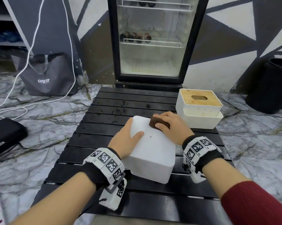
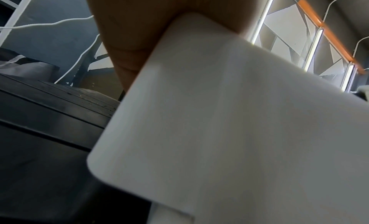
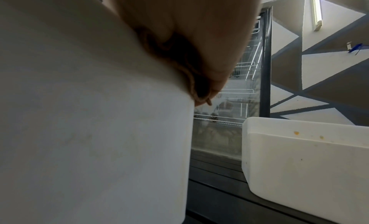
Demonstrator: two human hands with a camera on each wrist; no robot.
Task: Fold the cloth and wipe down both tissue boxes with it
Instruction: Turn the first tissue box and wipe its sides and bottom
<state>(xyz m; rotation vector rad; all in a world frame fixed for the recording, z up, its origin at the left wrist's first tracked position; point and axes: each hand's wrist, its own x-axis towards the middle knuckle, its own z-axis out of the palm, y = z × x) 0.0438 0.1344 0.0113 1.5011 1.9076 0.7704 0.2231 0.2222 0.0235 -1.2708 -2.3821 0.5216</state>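
A plain white tissue box [image 1: 153, 156] lies in the middle of the black slatted table [image 1: 120, 101]. My left hand [image 1: 130, 133] grips its left side, thumb on the top face and fingers down the side; in the left wrist view the palm [image 2: 149, 29] sits against the box [image 2: 219, 132]. My right hand [image 1: 166, 122] holds a folded brown cloth [image 1: 154, 122] pressed on the box's far right corner. The right wrist view shows the cloth [image 3: 179, 56] bunched under the fingers [image 3: 199, 29]. A second white tissue box [image 1: 200, 117] with a bamboo lid stands at the back right, with orange specks on its side [image 3: 309, 161].
A glass-door fridge [image 1: 153, 38] stands right behind the table. A grey bag [image 1: 47, 75] and white cables [image 1: 31, 46] are on the marble floor at the left, with a black case [image 1: 4, 135] nearer. A black bin [image 1: 271, 85] stands at the right.
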